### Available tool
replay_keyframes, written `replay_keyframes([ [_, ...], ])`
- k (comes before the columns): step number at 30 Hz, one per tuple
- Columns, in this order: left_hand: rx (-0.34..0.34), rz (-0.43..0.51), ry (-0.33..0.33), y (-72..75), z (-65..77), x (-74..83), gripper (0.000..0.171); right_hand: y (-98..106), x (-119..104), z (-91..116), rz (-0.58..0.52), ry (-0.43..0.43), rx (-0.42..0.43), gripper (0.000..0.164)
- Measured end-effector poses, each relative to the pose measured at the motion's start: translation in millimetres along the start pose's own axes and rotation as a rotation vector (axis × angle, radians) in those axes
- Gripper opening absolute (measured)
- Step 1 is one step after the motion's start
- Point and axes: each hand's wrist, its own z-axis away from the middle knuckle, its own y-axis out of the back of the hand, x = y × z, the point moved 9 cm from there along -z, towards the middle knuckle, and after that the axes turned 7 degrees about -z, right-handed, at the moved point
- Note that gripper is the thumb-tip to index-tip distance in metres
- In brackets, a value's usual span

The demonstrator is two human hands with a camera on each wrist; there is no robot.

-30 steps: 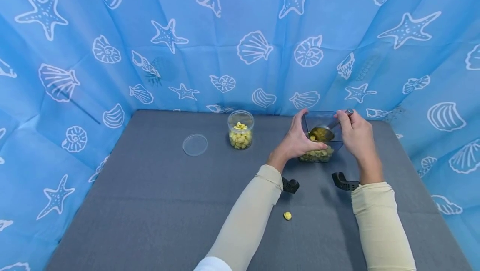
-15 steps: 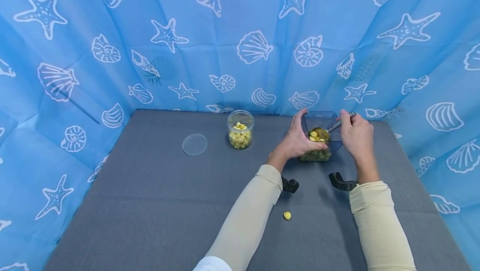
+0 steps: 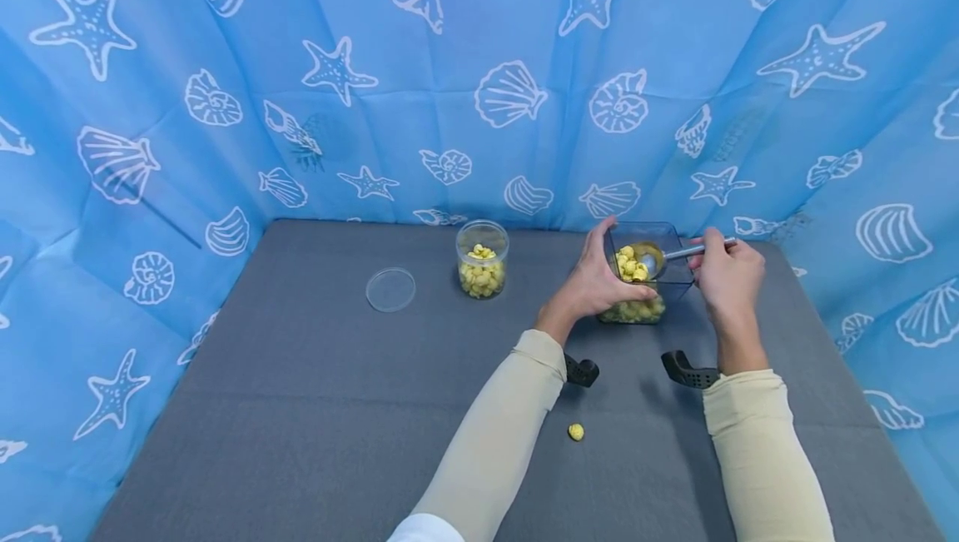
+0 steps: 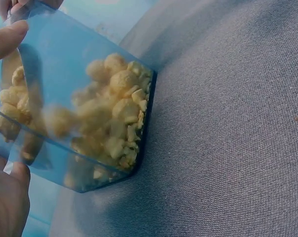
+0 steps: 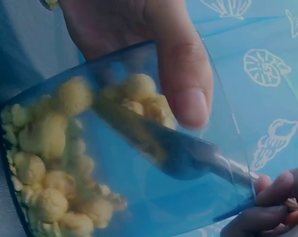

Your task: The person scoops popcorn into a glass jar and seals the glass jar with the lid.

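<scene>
A clear, square-sided plastic container (image 3: 646, 231) stands at the back right of the table, partly filled with yellow popcorn (image 4: 124, 94). My left hand (image 3: 592, 282) grips it from the left, thumb on the near side and fingers at the far side. In my right hand (image 3: 727, 275) is the handle of a metal spoon (image 3: 683, 252), which slants over the right rim. The spoon's bowl is inside the container, with popcorn pieces against it. In the right wrist view, the bowl (image 5: 181, 153) shows through the clear wall above the lower heap, and my left thumb partly covers it.
Left of the container stands a round clear jar (image 3: 482, 232) of popcorn, with a clear round lid (image 3: 390, 290) flat beside it. One loose popcorn piece (image 3: 575, 432) lies near the front, by my left sleeve. A patterned blue curtain (image 3: 449, 67) borders the grey table (image 3: 337, 442).
My right hand has shifted right, and the spoon's handle has swung from steep to nearly level. More of the popcorn around the bowl shows. The left hand keeps its hold on the container.
</scene>
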Motion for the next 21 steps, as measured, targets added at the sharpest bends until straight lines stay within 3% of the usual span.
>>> replay_keyframes([
  [9,0.005,0.001,-0.001,-0.2,-0.4,-0.3,0.121,4.3,6.8,8.4,-0.381,-0.022,0.072,0.03],
  [14,0.012,-0.01,0.003,0.5,-1.4,-1.6,0.122,6.0,11.4,8.6,-0.454,-0.062,0.07,0.029],
  [21,0.002,0.0,0.007,-0.5,-1.1,-2.0,0.122,11.7,16.8,8.7,-0.52,-0.056,0.111,0.03],
])
